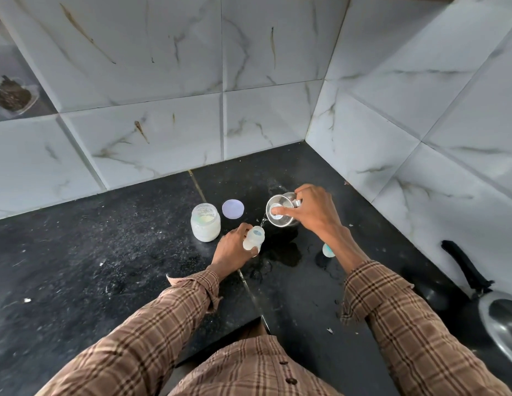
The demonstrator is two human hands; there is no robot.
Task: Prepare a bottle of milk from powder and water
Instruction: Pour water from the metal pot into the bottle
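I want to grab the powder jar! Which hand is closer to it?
Left. The left hand holds the bottle just right of the powder jar. The right hand is farther right, tipping the steel cup.

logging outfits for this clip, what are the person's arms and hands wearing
Both arms wear long sleeves of a brown and tan plaid shirt with dark check lines, buttoned cuffs ending at the wrists. The left hand and right hand are bare: no gloves, rings or watch show.
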